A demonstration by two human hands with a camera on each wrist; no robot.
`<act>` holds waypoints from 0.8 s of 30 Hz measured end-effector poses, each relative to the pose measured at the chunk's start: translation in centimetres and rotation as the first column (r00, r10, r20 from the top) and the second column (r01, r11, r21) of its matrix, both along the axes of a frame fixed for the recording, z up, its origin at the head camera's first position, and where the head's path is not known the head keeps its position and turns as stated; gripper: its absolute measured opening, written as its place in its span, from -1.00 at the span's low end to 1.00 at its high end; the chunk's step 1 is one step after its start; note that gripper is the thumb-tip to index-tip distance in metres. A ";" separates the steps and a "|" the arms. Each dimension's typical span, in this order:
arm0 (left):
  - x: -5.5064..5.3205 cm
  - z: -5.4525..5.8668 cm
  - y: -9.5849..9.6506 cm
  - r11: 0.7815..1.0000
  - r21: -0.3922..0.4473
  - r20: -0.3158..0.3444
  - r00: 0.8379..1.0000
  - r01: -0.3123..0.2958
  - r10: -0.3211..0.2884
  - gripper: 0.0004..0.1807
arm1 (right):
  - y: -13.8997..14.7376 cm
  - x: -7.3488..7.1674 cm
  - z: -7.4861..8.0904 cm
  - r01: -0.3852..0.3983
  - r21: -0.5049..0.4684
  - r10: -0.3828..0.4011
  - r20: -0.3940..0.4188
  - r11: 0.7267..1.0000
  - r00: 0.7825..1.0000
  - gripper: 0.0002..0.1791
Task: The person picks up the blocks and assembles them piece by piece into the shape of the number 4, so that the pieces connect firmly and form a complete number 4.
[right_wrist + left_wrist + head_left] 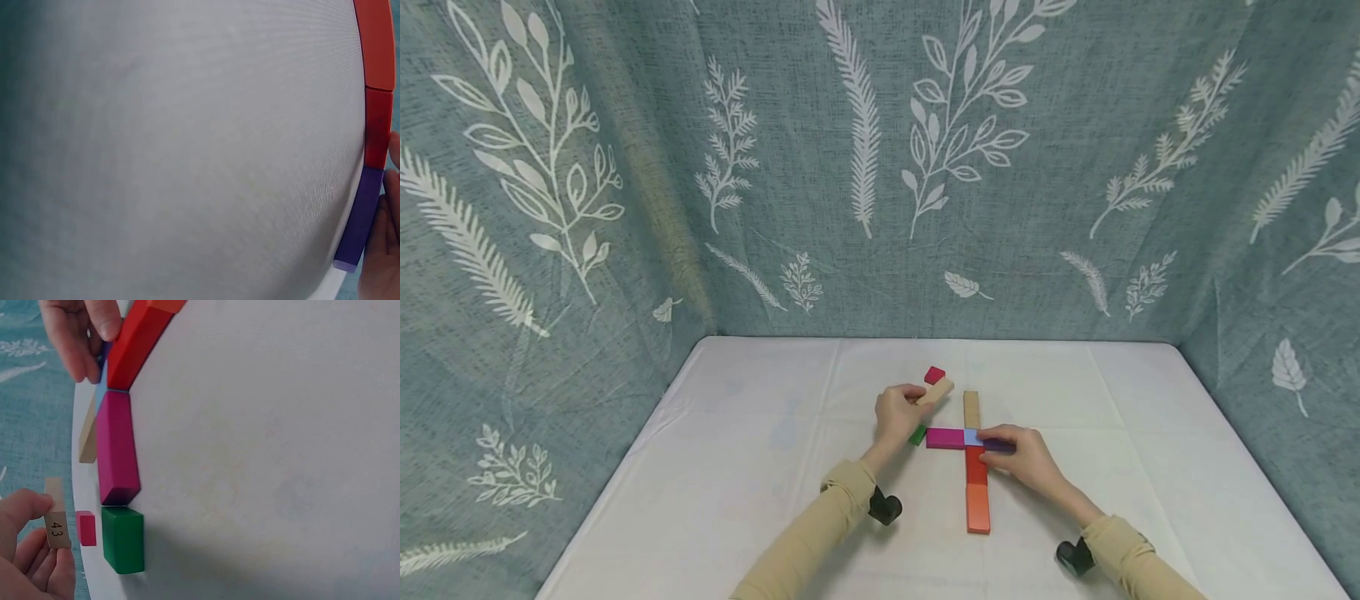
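My left hand (897, 414) pinches a plain wooden block (936, 391) between thumb and fingers, raised above the table. The digits "43" show on its end in the left wrist view. A small crimson block (935, 375) lies just beyond it, and a green block (917, 434) lies below. My right hand (1028, 457) holds a purple block (360, 219), its thumb and fingers on either side; their tips reach a light blue block (972, 438) and a red block (976, 465). The light blue block joins the red, purple and magenta (945, 438) blocks in a cross.
Another wooden block (972, 408) forms the cross's far arm. An orange block (978, 509) extends the near arm. All lie on a white-covered table (760, 467), with a leaf-patterned curtain (820, 167) behind and at the sides.
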State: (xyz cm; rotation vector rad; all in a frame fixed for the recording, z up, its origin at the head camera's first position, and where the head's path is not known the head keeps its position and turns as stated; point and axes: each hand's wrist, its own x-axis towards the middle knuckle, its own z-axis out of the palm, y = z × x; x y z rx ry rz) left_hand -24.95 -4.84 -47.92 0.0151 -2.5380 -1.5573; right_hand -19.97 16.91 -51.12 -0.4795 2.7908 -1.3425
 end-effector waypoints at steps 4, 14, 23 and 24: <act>0.3 -0.1 0.3 0.999 -0.029 0.060 0.998 -0.019 0.021 -0.80 | 0.0 0.0 -0.1 -0.004 0.003 0.004 -0.012 1.000 1.000 -0.62; 0.8 -0.9 0.3 0.992 -0.119 0.091 0.994 -0.044 0.054 -0.80 | -0.1 0.3 -0.1 -0.006 -0.011 0.006 -0.017 1.000 1.000 -0.63; 1.0 -1.3 0.0 0.986 -0.165 0.087 0.996 -0.022 0.037 -0.79 | -0.2 0.4 0.0 -0.001 -0.010 0.000 -0.026 1.000 1.000 -0.62; 1.0 -1.3 0.0 0.986 -0.168 0.086 0.996 -0.020 0.034 -0.79 | -0.2 0.4 0.0 -0.001 -0.008 0.001 -0.029 1.000 1.000 -0.63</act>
